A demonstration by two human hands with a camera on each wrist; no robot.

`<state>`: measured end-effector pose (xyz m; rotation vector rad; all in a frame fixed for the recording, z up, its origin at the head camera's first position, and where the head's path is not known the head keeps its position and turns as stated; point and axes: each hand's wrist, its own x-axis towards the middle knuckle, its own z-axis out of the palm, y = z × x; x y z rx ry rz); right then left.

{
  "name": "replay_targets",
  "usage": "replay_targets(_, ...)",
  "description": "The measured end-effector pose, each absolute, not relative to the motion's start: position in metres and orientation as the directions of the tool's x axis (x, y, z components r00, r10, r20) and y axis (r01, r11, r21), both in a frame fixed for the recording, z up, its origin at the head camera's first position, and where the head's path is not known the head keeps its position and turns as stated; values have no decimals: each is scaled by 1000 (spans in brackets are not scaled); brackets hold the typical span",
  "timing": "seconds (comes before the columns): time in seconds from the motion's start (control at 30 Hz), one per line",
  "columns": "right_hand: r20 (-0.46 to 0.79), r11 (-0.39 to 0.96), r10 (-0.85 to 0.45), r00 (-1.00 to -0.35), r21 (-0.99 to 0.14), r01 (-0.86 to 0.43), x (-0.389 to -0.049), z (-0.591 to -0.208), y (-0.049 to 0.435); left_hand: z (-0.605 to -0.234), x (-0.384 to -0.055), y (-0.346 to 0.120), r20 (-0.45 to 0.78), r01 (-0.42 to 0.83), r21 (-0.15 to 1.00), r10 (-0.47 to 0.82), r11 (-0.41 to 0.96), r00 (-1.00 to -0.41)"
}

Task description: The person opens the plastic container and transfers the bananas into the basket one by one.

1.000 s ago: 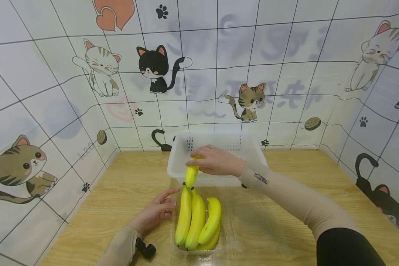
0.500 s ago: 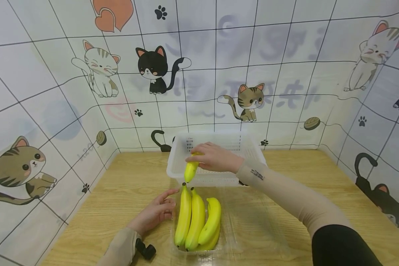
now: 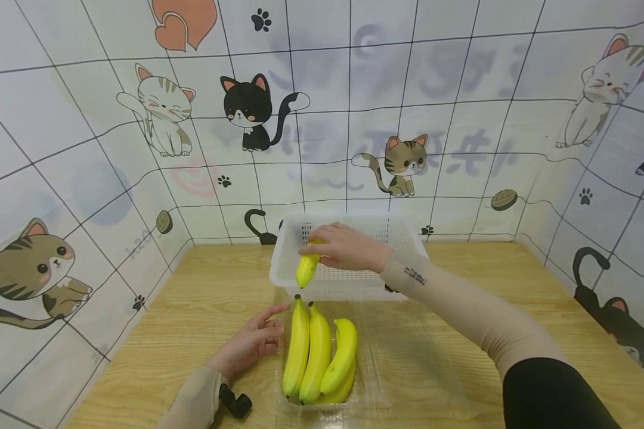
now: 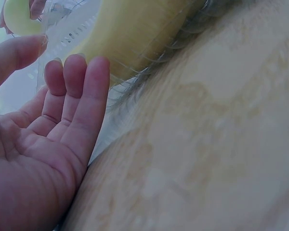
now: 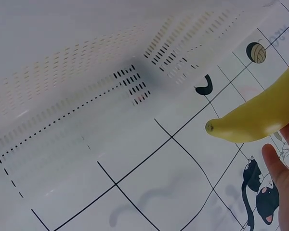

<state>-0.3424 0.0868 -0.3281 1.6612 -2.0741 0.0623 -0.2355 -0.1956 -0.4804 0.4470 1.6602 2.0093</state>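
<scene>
My right hand [image 3: 343, 247] grips a yellow banana [image 3: 307, 269] above the near left part of a white perforated basket [image 3: 287, 280]. In the right wrist view one tip of that banana [image 5: 250, 120] points toward the basket [image 5: 62, 106]. Several more bananas [image 3: 316, 357] lie together in a clear plastic box [image 3: 295, 404] in front of the basket. At the box's left side rests my left hand [image 3: 252, 342], fingers relaxed and thumb extended. The left wrist view shows its fingertips [image 4: 97, 72] right at the clear wall, with a banana [image 4: 135, 33] behind it.
A wooden table [image 3: 209, 286] carries the basket and box. Clear plastic, like an open lid [image 3: 408, 357], spreads to the right of the box. Cat-printed wall covering [image 3: 322, 131] encloses the table at the back and both sides.
My right hand has lifted the banana slightly upward, away from the box's bananas and a little further over the basket. The left hand has stayed in place.
</scene>
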Motion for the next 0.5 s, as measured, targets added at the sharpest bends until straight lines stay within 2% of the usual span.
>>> replay_targets(0.5,376,287,-910,-175,267,-920,-349,-323,81,-480,-235,-195,-67,-185,970,562,-157,-824)
